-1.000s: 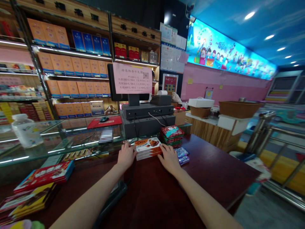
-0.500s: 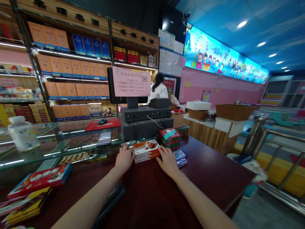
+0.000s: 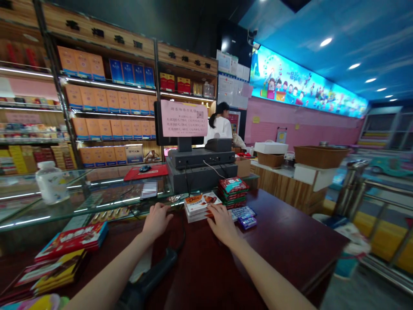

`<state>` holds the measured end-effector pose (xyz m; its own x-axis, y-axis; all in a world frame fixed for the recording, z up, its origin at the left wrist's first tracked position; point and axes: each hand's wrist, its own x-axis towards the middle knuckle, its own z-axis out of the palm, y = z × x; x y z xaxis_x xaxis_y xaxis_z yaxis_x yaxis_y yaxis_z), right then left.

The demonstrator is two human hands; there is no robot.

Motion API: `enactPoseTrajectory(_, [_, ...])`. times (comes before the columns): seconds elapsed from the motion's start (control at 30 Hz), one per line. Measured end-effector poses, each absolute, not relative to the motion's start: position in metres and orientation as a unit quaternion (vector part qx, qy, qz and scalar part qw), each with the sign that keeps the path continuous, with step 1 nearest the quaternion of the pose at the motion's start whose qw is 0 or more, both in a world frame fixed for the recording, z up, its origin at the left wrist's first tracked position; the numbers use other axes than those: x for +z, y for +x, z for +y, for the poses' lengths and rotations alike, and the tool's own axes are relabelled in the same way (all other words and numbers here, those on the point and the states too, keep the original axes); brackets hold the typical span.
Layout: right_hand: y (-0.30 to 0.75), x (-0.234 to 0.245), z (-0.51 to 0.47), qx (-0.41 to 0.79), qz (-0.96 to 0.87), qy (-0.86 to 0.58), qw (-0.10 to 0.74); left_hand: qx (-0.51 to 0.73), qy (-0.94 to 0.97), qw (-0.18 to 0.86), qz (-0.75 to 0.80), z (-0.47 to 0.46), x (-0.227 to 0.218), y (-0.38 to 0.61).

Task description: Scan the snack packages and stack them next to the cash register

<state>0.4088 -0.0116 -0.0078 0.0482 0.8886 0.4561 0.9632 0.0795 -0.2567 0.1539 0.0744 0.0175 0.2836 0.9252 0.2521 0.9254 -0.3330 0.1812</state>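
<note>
Now the right hand [image 3: 222, 224] lies flat on the orange box stack [image 3: 200, 201], likely to steady it; the left hand [image 3: 157, 220] rests open on the desk [image 3: 274, 241].

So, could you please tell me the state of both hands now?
Left hand: open, on the counter, holding nothing.
Right hand: open, touching the stack of boxes.

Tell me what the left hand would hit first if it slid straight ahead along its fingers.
Most likely the front edge of the glass display counter, just beyond the left hand; the stack of orange-and-white flat boxes lies off to its right. Depth is hard to judge.
</note>
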Motion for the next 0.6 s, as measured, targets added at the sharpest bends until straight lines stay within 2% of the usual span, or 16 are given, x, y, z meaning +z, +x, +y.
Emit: enactPoseTrajectory(0.6, [0.327,-0.005,-0.011,-0.016,-0.746,-0.609,0.269,-0.161,-0.768,0.035,-0.619,0.049,0.015,0.031])
